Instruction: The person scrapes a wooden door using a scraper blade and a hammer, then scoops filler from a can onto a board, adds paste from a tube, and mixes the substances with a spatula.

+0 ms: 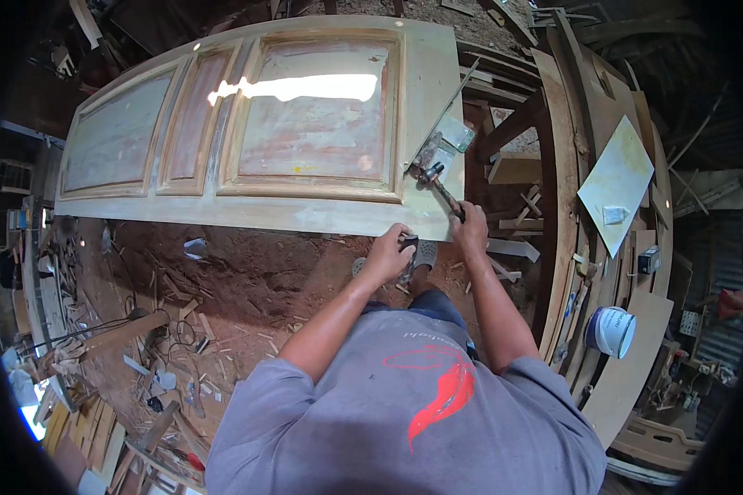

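A panelled wooden door [434, 66] lies flat in front of me. My right hand [470, 229] is closed round the handle of a hammer [446, 191], whose dark head is over the door's near right corner. At the door's near edge, my left hand [390, 256] is closed on a small dark object [408, 242] too small to name. Beyond the hammer head, small clear packets [454, 134] and a pile of small metal pieces [428, 153] lie on the door. A long thin strip [444, 110] rests beside them.
Long planks [563, 206] run along the right, bearing a pale square board [617, 186], a small dark box [649, 260] and a white bucket [611, 332]. Wood scraps and cords litter the dirt floor [248, 285] at left. A round log [124, 328] juts in there.
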